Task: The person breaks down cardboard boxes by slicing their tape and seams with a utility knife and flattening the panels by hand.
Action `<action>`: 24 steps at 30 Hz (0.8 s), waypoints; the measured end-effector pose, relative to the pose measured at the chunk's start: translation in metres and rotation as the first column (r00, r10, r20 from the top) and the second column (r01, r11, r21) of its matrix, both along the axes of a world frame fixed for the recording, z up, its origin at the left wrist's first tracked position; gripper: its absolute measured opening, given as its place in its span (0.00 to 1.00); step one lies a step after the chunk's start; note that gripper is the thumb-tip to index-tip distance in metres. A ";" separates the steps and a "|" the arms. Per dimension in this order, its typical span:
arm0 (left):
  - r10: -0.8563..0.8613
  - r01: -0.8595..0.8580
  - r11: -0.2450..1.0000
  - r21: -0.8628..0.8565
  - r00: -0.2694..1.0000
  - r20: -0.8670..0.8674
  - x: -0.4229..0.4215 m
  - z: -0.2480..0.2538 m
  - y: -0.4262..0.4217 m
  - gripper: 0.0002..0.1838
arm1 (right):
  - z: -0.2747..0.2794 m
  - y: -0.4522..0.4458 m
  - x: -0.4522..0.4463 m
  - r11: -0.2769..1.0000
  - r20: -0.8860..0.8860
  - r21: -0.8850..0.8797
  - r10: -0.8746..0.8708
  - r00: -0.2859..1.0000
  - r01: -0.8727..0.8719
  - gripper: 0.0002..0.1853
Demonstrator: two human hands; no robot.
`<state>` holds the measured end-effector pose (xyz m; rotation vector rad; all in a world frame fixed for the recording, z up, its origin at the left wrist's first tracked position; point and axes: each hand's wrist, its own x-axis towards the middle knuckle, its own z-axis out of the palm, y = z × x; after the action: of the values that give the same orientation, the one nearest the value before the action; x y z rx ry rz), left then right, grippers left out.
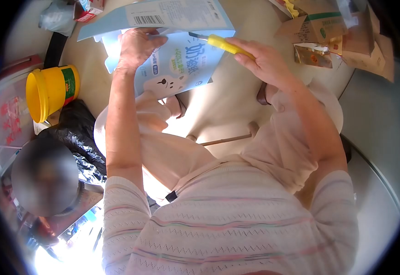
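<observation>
"Head view: what were your hands doing?"

"My left hand was closed on the blue box, some fingers hidden under the raised flap with the barcode. My right hand gripped the yellow-handled tool, its metal tip pointing towards my left hand."

"Was that tip touching the card?"

"I couldn't tell; it was just beside the flap, over the printed panel. To my mind, good handling called for short, light movements at a shallow angle, with my left thumb well out of the tip's line."

"And the box itself?"

"It was in front of me, nearer my left knee, printed panel facing up. Thin card like that could have buckled, I judged, so it needed firm support close to the fold. Farther out were a yellow bucket and a black bag on my left, and brown cartons on my right."
</observation>
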<state>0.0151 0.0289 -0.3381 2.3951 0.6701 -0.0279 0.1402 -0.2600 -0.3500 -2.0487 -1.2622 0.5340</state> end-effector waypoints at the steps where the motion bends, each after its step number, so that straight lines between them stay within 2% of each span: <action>1: -0.009 0.009 1.000 0.023 1.000 -0.009 0.000 0.001 0.000 0.17 | -0.001 0.002 0.001 1.000 0.013 -0.004 0.000 1.000 0.000 0.19; 3: -0.024 0.026 0.997 0.067 0.999 -0.028 0.000 0.003 -0.001 0.15 | -0.003 0.004 0.001 1.000 0.038 -0.013 0.001 0.999 -0.001 0.19; 9: -0.008 0.007 0.996 0.091 1.000 0.005 -0.002 0.003 -0.004 0.17 | -0.008 0.011 -0.006 0.998 0.052 -0.049 -0.037 0.998 0.039 0.19; 12: -0.060 0.058 0.996 0.070 0.998 0.020 -0.003 -0.001 0.002 0.16 | -0.009 0.013 -0.006 0.997 0.157 -0.073 -0.006 0.988 0.018 0.19; 15: -0.032 0.032 0.999 0.037 0.999 -0.008 -0.003 -0.001 0.001 0.16 | -0.010 0.014 -0.003 0.999 0.133 -0.033 0.001 0.991 0.004 0.19; 18: -0.035 0.035 0.999 0.025 0.999 0.006 -0.004 -0.001 0.002 0.15 | -0.003 0.010 -0.003 1.000 0.002 0.031 0.001 1.000 -0.001 0.19; 24: -0.011 0.011 1.000 -0.007 0.999 -0.050 -0.001 0.008 -0.003 0.16 | 0.002 0.013 -0.001 0.999 0.010 -0.037 -0.015 1.000 0.016 0.19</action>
<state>0.0139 0.0261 -0.3302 2.3987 0.6794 -0.0948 0.1392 -0.2468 -0.3479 -2.0924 -1.2497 0.5442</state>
